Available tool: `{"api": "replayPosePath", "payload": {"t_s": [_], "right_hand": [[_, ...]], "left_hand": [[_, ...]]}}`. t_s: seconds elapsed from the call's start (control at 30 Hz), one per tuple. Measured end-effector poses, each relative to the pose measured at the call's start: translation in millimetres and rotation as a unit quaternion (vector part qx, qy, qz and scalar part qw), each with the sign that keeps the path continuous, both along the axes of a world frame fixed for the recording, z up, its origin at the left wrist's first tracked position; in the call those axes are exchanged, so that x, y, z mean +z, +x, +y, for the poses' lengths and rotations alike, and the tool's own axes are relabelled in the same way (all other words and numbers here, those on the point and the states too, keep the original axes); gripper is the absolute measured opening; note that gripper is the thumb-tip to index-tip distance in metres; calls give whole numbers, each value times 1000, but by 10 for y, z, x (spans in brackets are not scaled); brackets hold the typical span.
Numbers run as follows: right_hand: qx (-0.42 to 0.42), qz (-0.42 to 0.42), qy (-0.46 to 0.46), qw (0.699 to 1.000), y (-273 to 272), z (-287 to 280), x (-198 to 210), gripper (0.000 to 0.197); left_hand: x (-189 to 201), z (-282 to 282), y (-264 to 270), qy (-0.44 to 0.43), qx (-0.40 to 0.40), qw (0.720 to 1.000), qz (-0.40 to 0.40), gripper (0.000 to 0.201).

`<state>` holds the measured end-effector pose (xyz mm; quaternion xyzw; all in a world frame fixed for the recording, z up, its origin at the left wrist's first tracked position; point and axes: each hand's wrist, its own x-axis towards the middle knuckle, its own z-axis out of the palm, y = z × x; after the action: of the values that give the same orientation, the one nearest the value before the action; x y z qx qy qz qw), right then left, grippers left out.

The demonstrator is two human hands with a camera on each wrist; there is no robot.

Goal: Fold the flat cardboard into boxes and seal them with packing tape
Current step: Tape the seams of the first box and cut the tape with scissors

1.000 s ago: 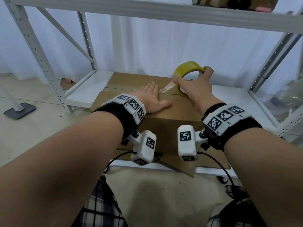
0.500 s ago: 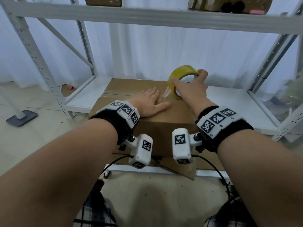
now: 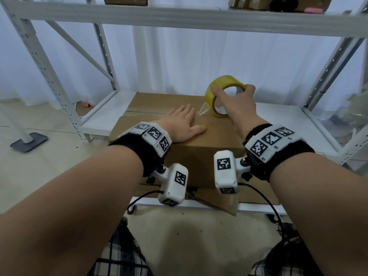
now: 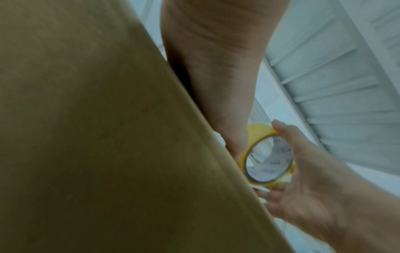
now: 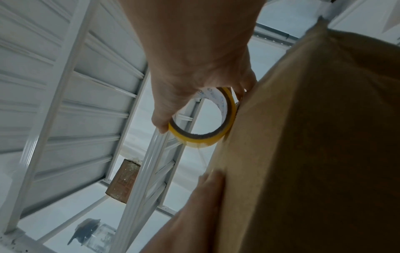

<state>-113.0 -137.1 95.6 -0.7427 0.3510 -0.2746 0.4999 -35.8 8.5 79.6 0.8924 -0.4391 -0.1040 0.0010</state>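
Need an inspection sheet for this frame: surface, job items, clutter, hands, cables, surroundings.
Surface: white lower shelf carries the cardboard box.
Job's things: box flaps closed; yellow tape roll on its top seam, a clear strip running down to the seam.
Clutter: flat cardboard under the box.
Hands: left hand flat on the box; right hand grips the roll.
Cables: black cables hang from both wrist cameras.
Surroundings: white curtain, boxes on the upper shelf.

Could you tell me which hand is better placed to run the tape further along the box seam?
The right hand: it grips the tape roll with a strip already drawn onto the box. The left hand lies flat, pressing the flaps.
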Motion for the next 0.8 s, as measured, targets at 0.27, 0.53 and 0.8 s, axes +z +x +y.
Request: {"api": "replayPosePath", "payload": {"t_s": [0.27, 0.53, 0.8], "right_hand": [[29, -2, 7, 1000, 95, 139, 29, 99], [41, -25, 4, 999, 150, 134, 96, 103], [39, -27, 26, 999, 246, 162, 43, 85]], "left_hand": [[30, -12, 56, -21, 23, 1000, 4, 81], [-35, -50, 74, -17, 25, 1000, -1, 72], [-63, -90, 120, -17, 21, 1000, -5, 76]]}}
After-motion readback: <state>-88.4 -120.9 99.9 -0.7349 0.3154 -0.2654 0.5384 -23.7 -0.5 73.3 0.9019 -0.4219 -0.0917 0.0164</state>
